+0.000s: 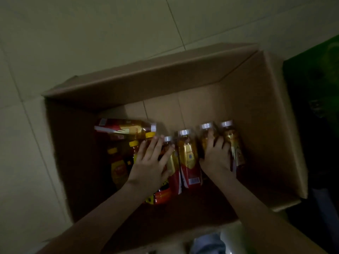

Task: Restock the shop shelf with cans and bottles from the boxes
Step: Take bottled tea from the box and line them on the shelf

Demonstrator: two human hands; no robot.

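Left grip (148,165) rests flat on bottles (189,158), right grip (217,158) clasps two, in a box (266,125) on pale tiles (91,33).

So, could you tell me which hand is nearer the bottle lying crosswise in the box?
Left. The left hand reaches just below the cap end of the crosswise bottle; the right hand is farther right, on the two rightmost white-capped bottles.

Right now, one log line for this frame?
phase: pick from cardboard box | left hand: fingers flat on left white-capped bottle | right hand: grips second-from-right bottle
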